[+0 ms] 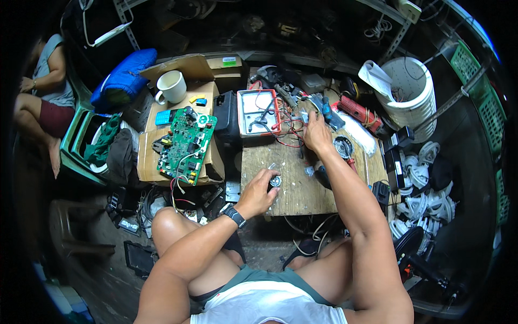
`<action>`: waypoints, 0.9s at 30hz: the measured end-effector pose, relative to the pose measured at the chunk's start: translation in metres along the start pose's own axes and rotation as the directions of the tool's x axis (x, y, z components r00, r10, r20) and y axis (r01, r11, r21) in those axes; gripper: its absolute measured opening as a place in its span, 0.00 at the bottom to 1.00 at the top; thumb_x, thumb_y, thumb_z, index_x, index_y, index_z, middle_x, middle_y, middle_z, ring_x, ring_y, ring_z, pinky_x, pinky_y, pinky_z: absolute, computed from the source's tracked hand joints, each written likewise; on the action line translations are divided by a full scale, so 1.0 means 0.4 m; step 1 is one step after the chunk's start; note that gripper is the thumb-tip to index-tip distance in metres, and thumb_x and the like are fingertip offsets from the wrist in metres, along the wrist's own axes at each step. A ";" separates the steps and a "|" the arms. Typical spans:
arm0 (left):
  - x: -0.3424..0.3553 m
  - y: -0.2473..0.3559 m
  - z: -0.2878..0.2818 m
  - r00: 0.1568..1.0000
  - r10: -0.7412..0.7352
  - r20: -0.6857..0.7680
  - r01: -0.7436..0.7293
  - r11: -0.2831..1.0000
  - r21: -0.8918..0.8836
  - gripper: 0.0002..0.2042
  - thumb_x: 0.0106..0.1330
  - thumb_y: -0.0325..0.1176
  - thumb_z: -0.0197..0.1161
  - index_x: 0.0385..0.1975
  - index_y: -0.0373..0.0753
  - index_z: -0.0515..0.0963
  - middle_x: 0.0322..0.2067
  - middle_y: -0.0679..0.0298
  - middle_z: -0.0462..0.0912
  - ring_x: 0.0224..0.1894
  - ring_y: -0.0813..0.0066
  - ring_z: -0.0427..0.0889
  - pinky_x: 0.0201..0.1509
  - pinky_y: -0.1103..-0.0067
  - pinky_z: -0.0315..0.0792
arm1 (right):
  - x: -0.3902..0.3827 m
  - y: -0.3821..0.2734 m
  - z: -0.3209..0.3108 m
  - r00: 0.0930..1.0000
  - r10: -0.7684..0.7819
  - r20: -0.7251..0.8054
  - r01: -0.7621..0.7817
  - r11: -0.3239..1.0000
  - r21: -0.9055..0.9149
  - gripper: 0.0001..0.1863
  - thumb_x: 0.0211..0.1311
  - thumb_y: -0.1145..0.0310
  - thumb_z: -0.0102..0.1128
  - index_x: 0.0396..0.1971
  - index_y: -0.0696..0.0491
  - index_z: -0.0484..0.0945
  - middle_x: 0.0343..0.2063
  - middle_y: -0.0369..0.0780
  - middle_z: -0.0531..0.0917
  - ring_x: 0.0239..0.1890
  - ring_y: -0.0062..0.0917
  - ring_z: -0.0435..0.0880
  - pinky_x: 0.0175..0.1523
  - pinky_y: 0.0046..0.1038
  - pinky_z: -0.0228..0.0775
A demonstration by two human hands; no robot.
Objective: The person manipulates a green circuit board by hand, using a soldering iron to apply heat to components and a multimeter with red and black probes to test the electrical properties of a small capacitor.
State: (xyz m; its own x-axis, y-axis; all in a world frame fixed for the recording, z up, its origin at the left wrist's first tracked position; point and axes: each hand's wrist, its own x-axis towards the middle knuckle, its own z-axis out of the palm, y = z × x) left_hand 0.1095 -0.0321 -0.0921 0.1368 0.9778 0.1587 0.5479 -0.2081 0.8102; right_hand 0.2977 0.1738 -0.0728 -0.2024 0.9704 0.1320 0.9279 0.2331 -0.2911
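My left hand [258, 193] is closed around a small round metal part [275, 181], its thumb and fingers at the part's sides, low over the front of the wooden tabletop [302, 197]. My right hand [317, 133] reaches to the back of the table, fingers partly stretched and apart, among loose tools and wires. Close to its fingertips are a small clear plastic piece [305, 116] and a blue-handled tool [326, 109]. What the fingertips touch is too small to make out. Below my right forearm sits a round dark part with a metal ring [342, 146].
A red-rimmed tray [259, 133] with a black cable stands left of my right hand. Further left, a green circuit board [186, 146] and white mug [172, 87] rest on cardboard. A red power tool [360, 114] and white bucket [413, 102] are right. Another person [51, 81] sits far left.
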 end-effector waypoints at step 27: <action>-0.013 0.014 -0.076 0.998 0.054 -0.036 -0.054 0.999 -0.005 0.28 0.60 0.31 0.66 0.61 0.32 0.66 0.53 0.47 0.71 0.58 0.46 0.72 0.63 0.63 0.68 | 0.156 -0.308 0.005 0.897 -0.429 0.109 0.441 0.845 -0.301 0.15 0.61 0.71 0.54 0.46 0.50 0.83 0.51 0.46 0.78 0.54 0.42 0.76 0.55 0.45 0.71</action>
State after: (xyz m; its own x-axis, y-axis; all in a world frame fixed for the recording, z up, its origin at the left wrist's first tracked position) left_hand 0.0868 -0.0375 -0.0710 0.1360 0.9653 0.2227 0.5354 -0.2608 0.8033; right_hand 0.1700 0.2059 -0.0305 -0.6139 0.7769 0.1398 0.7894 0.6061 0.0979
